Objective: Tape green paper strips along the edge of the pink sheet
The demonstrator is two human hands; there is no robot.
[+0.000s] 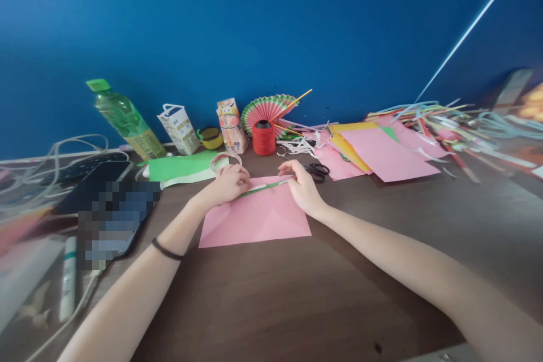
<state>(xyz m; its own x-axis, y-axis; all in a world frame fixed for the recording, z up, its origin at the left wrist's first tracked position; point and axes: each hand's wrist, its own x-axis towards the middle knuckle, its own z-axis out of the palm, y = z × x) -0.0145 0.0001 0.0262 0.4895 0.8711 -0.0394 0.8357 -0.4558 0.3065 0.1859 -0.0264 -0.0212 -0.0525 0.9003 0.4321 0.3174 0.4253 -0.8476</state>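
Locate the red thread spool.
In the head view, the red spool stands just left of centre, in front of the paper fan and right of the patterned carton.

I have a brown desk (254, 300) against a blue wall (271, 28) here, set up for papercraft; whether in a home or elsewhere, I cannot tell. The pink sheet (258, 220) before me, black scissors (319, 172), red thread spool (263, 141) and pleated fan (265, 110) show the craft; a phone (127, 218), green bottle (125, 116), drink carton (178, 130) and loose cables (90, 289) show everyday desk use.
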